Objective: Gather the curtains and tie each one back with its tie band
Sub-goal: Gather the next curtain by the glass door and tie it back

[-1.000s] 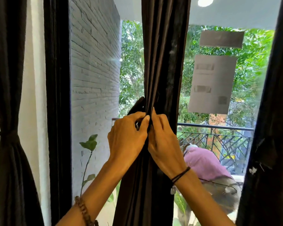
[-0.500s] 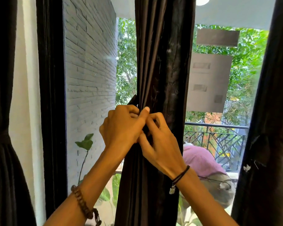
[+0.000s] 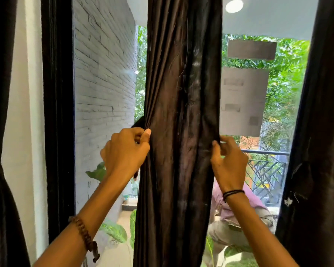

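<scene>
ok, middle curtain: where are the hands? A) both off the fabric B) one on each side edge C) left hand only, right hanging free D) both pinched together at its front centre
B: the left hand pinches the left edge of the middle curtain and the right hand pinches its right edge, with the bunched fabric between them.

Middle curtain (image 3: 181, 112): dark brown cloth, smooth, showing a satin sheen on the folds that my left hand (image 3: 125, 151) and right hand (image 3: 228, 160) are pinching.
Left curtain (image 3: 0, 132): darker cloth, looking matt.
Right curtain (image 3: 320, 132): dark cloth, matt, carrying pale flecks.
Wall (image 3: 104, 74): brick, rough, painted pale and matt.
Window frame (image 3: 58, 112): black, matt.
Sheets (image 3: 243, 101): paper, matt, lying flat on glossy glass (image 3: 289, 97).
Railing (image 3: 266, 170): dark metal.
Bracelet (image 3: 83, 234): I am wearing brown wood-like beads, dull.
Wrist bands (image 3: 232, 193): I am wearing thin black cord.
</scene>
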{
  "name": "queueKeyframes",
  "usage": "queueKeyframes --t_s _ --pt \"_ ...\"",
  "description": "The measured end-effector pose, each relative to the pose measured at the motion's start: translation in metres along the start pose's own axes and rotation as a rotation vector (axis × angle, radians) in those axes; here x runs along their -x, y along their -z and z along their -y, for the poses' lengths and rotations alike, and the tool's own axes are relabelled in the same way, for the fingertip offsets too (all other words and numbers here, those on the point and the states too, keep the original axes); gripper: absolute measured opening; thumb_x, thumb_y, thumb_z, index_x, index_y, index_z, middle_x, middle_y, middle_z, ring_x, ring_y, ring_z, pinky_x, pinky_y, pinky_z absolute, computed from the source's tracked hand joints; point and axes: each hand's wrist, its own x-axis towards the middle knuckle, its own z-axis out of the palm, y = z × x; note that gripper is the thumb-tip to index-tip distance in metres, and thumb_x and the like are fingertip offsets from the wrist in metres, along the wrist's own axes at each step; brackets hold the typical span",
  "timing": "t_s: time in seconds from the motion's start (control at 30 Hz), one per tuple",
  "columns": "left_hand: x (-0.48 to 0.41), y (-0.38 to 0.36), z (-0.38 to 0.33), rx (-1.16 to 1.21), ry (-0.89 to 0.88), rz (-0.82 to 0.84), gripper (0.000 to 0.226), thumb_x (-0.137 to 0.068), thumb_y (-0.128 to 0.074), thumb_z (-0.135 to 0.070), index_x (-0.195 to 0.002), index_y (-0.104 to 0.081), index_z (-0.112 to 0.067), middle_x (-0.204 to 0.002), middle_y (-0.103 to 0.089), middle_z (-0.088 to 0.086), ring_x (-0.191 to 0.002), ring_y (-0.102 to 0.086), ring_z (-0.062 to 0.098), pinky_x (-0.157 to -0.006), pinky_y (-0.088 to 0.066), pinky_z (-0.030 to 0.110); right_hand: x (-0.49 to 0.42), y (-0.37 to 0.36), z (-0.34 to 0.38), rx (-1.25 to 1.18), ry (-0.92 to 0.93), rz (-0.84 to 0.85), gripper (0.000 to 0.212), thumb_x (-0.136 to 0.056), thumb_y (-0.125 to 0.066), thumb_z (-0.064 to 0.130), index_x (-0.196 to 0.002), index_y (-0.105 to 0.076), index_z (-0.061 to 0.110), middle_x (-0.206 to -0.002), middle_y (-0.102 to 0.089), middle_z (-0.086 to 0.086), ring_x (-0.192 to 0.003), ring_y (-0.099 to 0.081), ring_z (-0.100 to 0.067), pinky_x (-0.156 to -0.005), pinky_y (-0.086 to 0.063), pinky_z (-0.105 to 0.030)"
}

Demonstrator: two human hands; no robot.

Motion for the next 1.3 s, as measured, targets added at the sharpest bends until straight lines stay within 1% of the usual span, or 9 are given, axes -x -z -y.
queueKeyframes --t_s 0.17,0.3,0.4,0.67,0.77,0.9,1.03,1.17,1.3 --pt "-0.011 0.002 0.013 0.188 0.029 -0.005 0.036 -0.098 -0.056 -0.04 -0.072 -0.07 -0.019 -0.058 -0.065 0.0 -0.05 -0.063 0.019 -0.063 -0.058 0.037 -0.005 0.013 -0.017 0.01 0.013 -0.048 0.01 -0.096 -0.063 0.008 -0.1 -0.072 0.006 -0.08 -0.071 -0.004 -0.069 -0.066 -0.022 -0.061 -0.034 -0.014" --pt "0.0 -0.009 0.003 0.246 -0.047 0.034 0.035 -0.099 -0.057 -0.037 -0.076 -0.071 -0.016 -0.041 -0.056 -0.002 -0.037 -0.058 0.007 -0.051 -0.042 0.006 0.012 0.004 -0.001 -0.014 0.162 0.019 0.01 -0.09 -0.069 0.001 -0.096 -0.076 0.007 -0.083 -0.064 -0.002 -0.069 -0.059 -0.018 -0.065 -0.042 -0.013" --pt "0.009 -0.015 -0.005 0.281 -0.114 0.044 0.038 -0.099 -0.056 -0.037 -0.073 -0.07 -0.014 -0.039 -0.054 -0.001 -0.032 -0.054 0.004 -0.043 -0.046 0.015 0.028 -0.004 0.015 -0.088 0.236 0.043 0.005 -0.09 -0.071 0.002 -0.088 -0.074 0.005 -0.086 -0.057 -0.004 -0.073 -0.051 -0.008 -0.069 -0.04 -0.01" --pt "0.027 -0.015 -0.019 0.362 -0.109 0.16 0.024 -0.096 -0.062 -0.036 -0.08 -0.055 -0.053 -0.044 -0.061 -0.014 -0.04 -0.062 0.005 -0.056 -0.055 0.022 0.045 -0.017 0.057 -0.202 0.404 0.307 0.029 -0.098 -0.06 0.003 -0.127 -0.068 0.004 -0.097 -0.058 -0.008 -0.076 -0.051 -0.006 -0.066 -0.042 -0.012" --pt "0.026 -0.012 -0.016 0.366 -0.107 0.156 0.022 -0.095 -0.063 -0.037 -0.081 -0.057 -0.053 -0.045 -0.062 -0.014 -0.043 -0.064 0.006 -0.063 -0.052 0.017 0.043 -0.016 0.063 -0.177 0.391 0.352 0.037 -0.097 -0.06 -0.001 -0.134 -0.062 0.005 -0.092 -0.057 -0.006 -0.071 -0.05 -0.004 -0.063 -0.039 -0.007" --pt "0.026 -0.009 -0.011 0.374 -0.097 0.176 0.023 -0.095 -0.063 -0.037 -0.116 -0.071 -0.031 -0.048 -0.065 -0.007 -0.045 -0.065 0.006 -0.08 -0.056 0.023 0.043 -0.012 0.067 -0.162 0.358 0.426 0.041 -0.097 -0.058 0.002 -0.138 -0.06 0.01 -0.095 -0.058 -0.003 -0.076 -0.054 -0.004 -0.065 -0.038 -0.005" --pt "0.028 -0.006 -0.011 0.364 -0.108 0.155 0.026 -0.095 -0.063 -0.036 -0.119 -0.07 -0.028 -0.041 -0.058 -0.016 -0.045 -0.065 0.007 -0.079 -0.059 0.029 0.035 -0.005 0.075 -0.216 0.263 0.535 0.03 -0.102 -0.047 0.017 -0.114 -0.073 0.011 -0.1 -0.06 -0.001 -0.081 -0.058 -0.008 -0.071 -0.046 -0.013" --pt "0.035 -0.002 -0.016 0.343 -0.137 0.118 0.011 -0.094 -0.063 -0.042 -0.101 -0.07 -0.045 -0.044 -0.055 -0.029 -0.043 -0.063 0.004 -0.062 -0.053 0.015 0.019 -0.001 0.078 -0.156 0.261 0.524 0.04 -0.106 -0.047 0.028 -0.084 -0.075 0.01 -0.092 -0.066 -0.002 -0.077 -0.065 -0.014 -0.074 -0.055 -0.042" --pt "0.042 0.002 -0.022 0.32 -0.138 0.067 0.004 -0.092 -0.062 -0.048 -0.094 -0.064 -0.05 -0.045 -0.05 -0.039 -0.044 -0.061 -0.003 -0.055 -0.046 0.003 0.015 0.003 0.078 -0.23 0.24 0.416 0.021 -0.1 -0.062 0.028 -0.099 -0.08 0.018 -0.092 -0.071 0.0 -0.082 -0.069 -0.014 -0.072 -0.06 -0.04"
